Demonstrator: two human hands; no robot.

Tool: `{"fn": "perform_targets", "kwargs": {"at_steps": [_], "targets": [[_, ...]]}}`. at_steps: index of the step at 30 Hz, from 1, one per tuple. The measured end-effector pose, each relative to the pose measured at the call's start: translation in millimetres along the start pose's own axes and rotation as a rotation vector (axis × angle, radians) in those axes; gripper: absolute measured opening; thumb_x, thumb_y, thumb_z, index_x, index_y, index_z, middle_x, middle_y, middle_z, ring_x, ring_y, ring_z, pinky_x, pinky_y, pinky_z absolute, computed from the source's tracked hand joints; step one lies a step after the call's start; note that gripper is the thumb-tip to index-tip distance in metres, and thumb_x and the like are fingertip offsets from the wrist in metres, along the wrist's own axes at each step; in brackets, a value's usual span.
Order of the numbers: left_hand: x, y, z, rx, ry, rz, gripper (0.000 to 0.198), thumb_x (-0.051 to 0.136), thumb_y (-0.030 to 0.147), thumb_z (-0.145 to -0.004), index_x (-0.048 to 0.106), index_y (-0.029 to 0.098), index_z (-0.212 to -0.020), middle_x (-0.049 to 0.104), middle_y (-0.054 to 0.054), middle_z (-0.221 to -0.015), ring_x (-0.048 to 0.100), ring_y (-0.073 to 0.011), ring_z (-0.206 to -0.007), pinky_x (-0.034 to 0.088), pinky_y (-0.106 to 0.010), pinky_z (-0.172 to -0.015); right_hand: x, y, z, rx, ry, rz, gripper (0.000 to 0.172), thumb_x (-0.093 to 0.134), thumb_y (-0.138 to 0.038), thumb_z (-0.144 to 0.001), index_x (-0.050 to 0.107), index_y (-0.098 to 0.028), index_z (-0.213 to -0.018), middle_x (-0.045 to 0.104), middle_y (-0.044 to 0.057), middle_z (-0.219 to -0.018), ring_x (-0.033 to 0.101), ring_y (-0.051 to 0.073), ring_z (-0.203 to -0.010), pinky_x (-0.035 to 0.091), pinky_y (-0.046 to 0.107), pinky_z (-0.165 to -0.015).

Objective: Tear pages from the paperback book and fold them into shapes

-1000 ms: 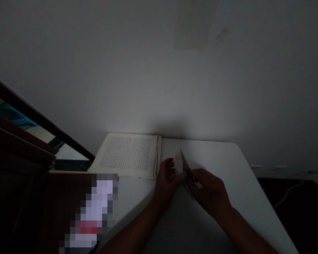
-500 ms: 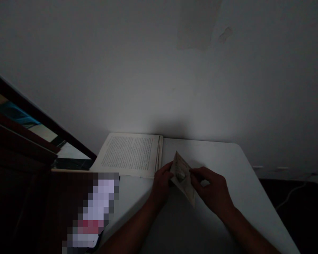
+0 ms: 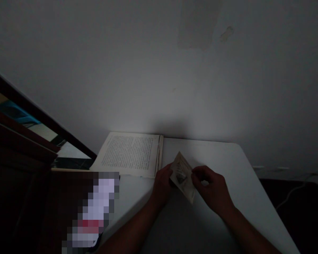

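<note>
A folded piece of printed paper, roughly diamond-shaped with a dark opening or patch in its middle, is held up above the white table. Its left edge is gripped by my left hand, whose fingers are partly hidden behind the paper. At the right corner, my right hand pinches the paper between thumb and forefinger.
An open book or stack of printed pages lies on the back left of the white table, against the wall. A blurred-out phone-like object is at the left edge. A white cable runs at the right.
The paper has turned slightly, showing more of its face, and its lower corner has moved a little left and up. Both hands keep hold of it, nearly in place.
</note>
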State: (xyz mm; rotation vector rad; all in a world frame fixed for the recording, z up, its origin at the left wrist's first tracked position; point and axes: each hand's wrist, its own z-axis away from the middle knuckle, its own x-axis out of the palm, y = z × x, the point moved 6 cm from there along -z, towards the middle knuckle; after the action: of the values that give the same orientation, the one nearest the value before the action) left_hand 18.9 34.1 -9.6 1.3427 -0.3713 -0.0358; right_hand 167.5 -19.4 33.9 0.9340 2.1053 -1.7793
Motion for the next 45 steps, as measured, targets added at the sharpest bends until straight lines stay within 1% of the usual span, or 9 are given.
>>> {"fn": "perform_targets", "kwargs": {"at_steps": [3,10,14,20,26,30,35,40,45], "targets": [[-3.4,-5.9,-0.8,-0.07,0.071,0.095,0.034,0.047,0.03,-0.075,0.068,0.013,-0.094,0.069,-0.008,-0.088,0.061,-0.0258,-0.089,0.047,-0.031,-0.069,0.0,3.5,-0.4,0.024,-0.003,-0.046,0.006,0.056,-0.024,-0.078,0.06,-0.019,-0.08,0.064,0.0,-0.064,0.06,0.014,-0.055,0.049,0.023,-0.052],[6.7,-5.8,-0.3,-0.128,-0.052,0.22,0.04,0.048,0.033,-0.074,0.064,0.01,-0.102,0.069,-0.009,-0.083,0.064,-0.0249,-0.076,0.049,-0.033,-0.064,1.9,4.9,0.0,-0.007,0.019,-0.053,0.007,0.056,-0.024,-0.078,0.06,-0.019,-0.081,0.063,0.0,-0.063,0.059,0.013,-0.054,0.049,0.023,-0.051],[10.1,-0.1,1.7,-0.061,-0.125,0.127,0.042,0.055,0.028,-0.073,0.06,0.011,-0.112,0.067,-0.01,-0.097,0.062,-0.0252,-0.087,0.05,-0.032,-0.068,-0.2,-1.9,2.7,-0.074,0.053,0.037,0.008,0.056,-0.025,-0.079,0.06,-0.019,-0.082,0.062,0.0,-0.063,0.059,0.013,-0.055,0.049,0.024,-0.053],[7.3,3.7,1.1,0.034,-0.082,-0.011,0.041,0.061,0.027,-0.073,0.057,0.013,-0.111,0.065,-0.011,-0.099,0.06,-0.0233,-0.09,0.048,-0.031,-0.074,-2.6,-11.6,4.6,-0.178,0.095,0.122,0.007,0.054,-0.023,-0.08,0.06,-0.019,-0.083,0.061,-0.001,-0.064,0.058,0.012,-0.054,0.048,0.022,-0.049],[12.6,-9.2,-1.8,-0.087,-0.13,0.139,0.045,0.064,0.028,-0.068,0.055,0.012,-0.11,0.063,-0.007,-0.081,0.061,-0.0217,-0.078,0.047,-0.032,-0.07,-1.4,-13.9,4.6,-0.215,0.121,0.16,0.006,0.054,-0.022,-0.081,0.058,-0.02,-0.084,0.061,-0.001,-0.065,0.058,0.012,-0.055,0.049,0.025,-0.056],[13.9,-10.1,-0.8,-0.106,-0.136,0.177,0.044,0.064,0.027,-0.069,0.054,0.013,-0.109,0.063,-0.007,-0.084,0.061,-0.0218,-0.079,0.047,-0.032,-0.07,-2.3,-15.6,5.7,-0.222,0.13,0.164,0.006,0.054,-0.023,-0.081,0.059,-0.02,-0.083,0.06,-0.001,-0.064,0.058,0.012,-0.054,0.049,0.025,-0.055],[9.4,-1.3,0.9,-0.022,-0.093,0.101,0.045,0.064,0.028,-0.07,0.052,0.012,-0.111,0.062,-0.011,-0.095,0.06,-0.0226,-0.087,0.047,-0.031,-0.074,-1.7,-13.6,4.9,-0.189,0.125,0.169,0.008,0.054,-0.026,-0.081,0.06,-0.02,-0.082,0.061,-0.001,-0.063,0.058,0.013,-0.053,0.049,0.024,-0.053],[3.6,9.6,6.3,0.051,-0.02,-0.132,0.049,0.061,0.035,-0.077,0.044,0.015,-0.118,0.053,-0.014,-0.115,0.059,-0.0178,-0.08,0.047,-0.028,-0.064,-1.5,-8.4,-0.1,-0.149,0.133,0.178,0.01,0.053,-0.026,-0.08,0.061,-0.019,-0.084,0.062,0.0,-0.064,0.058,0.013,-0.054,0.049,0.025,-0.053],[1.6,26.6,16.2,0.26,0.047,-0.388,0.042,0.053,0.032,-0.084,0.04,0.018,-0.122,0.047,-0.013,-0.12,0.055,-0.0159,-0.082,0.046,-0.028,-0.069,-3.7,-2.0,-11.6,-0.099,0.13,0.212,0.011,0.054,-0.024,-0.079,0.061,-0.019,-0.085,0.064,0.0,-0.065,0.059,0.014,-0.053,0.049,0.024,-0.05]]}}
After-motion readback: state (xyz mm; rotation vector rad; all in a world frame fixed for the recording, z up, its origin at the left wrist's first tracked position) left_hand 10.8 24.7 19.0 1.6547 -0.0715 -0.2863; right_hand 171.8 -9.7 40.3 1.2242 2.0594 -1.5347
